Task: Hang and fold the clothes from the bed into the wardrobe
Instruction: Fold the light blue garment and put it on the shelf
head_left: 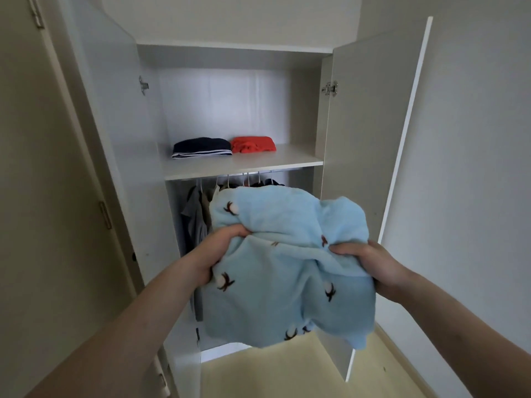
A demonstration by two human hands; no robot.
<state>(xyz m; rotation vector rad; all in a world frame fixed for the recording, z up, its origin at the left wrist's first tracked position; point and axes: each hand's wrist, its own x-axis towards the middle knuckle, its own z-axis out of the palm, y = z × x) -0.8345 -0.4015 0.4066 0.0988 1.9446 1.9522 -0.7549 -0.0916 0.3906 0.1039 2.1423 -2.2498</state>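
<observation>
A light blue fleece garment [281, 271] with small brown-and-white motifs hangs bunched in front of the open wardrobe [218, 110]. My left hand [218, 248] grips its left side and my right hand [370, 265] grips its right side, both at chest height below the shelf [298, 162]. On the shelf lie a folded navy garment with white stripes [201, 147] and a folded red garment [253, 144] side by side. Below the shelf, several dark and grey clothes [195, 219] hang on hangers from a rail, partly hidden by the blue garment.
Both wardrobe doors stand open: the left door [115, 110] and the right door [373, 124]. A closed beige door [43, 196] is at the far left. A white wall [474, 168] is on the right, and pale yellow floor [287, 372] lies below.
</observation>
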